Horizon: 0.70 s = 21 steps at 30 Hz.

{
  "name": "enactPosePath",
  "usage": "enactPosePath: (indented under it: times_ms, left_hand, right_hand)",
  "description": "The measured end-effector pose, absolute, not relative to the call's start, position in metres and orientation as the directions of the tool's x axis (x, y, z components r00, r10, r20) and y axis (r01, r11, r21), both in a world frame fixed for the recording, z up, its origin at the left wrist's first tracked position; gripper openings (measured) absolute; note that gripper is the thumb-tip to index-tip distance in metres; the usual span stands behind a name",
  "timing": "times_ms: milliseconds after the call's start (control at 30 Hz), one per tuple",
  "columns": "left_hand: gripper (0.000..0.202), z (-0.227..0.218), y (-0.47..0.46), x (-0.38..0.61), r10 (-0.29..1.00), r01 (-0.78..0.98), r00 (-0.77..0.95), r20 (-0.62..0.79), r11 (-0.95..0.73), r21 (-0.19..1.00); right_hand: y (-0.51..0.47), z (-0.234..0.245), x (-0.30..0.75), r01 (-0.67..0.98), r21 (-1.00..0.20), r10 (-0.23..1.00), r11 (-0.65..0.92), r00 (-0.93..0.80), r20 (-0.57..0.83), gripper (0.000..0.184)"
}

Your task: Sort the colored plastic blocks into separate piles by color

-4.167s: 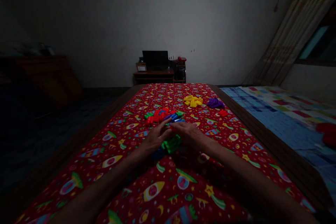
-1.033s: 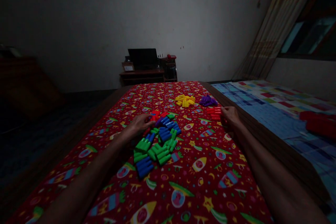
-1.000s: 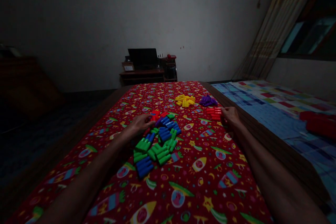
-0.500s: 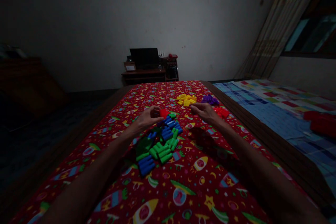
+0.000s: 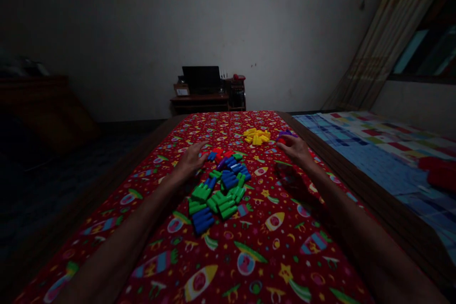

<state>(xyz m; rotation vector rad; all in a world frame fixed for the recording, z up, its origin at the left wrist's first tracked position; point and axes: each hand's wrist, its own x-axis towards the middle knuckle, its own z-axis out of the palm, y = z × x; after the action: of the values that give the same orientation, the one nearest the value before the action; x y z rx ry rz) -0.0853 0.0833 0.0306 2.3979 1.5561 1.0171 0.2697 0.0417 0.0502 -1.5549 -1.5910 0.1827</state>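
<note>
My left hand is beside the far left edge of a mixed heap, thumb and fingers apart and nothing between them. Close to its thumb lies a small blue block, with red blocks just right of it. The heap also has green blocks, blue blocks and a purple piece. Over at the right, my right hand is closed on a red block at its fingertips, in front of the purple blocks. The hand hides most of the red pile behind it.
A pile of yellow blocks lies left of my right hand. Everything rests on a red patterned cloth over a long surface. Beyond its end stands a desk with a dark monitor; a bed is on the right.
My right hand has moved right, from near the yellow pile to the purple one, and a red block shows in its fingers. My left hand has drawn back left from a red block.
</note>
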Motion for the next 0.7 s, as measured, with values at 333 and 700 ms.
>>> enactPosePath:
  times_ms: [333,700]
  left_hand:
    - [0.066,-0.023,0.122,-0.131,0.844,0.794,0.414,0.34,-0.517,0.319]
    - [0.043,0.006,0.108,-0.124,0.885,0.84,0.223,0.409,-0.388,0.38]
  right_hand:
    - [0.047,0.034,0.335,0.829,-0.559,0.84,-0.008,0.309,0.447,0.037]
    - [0.044,0.046,0.345,0.848,-0.52,0.837,-0.099,0.354,0.417,0.031]
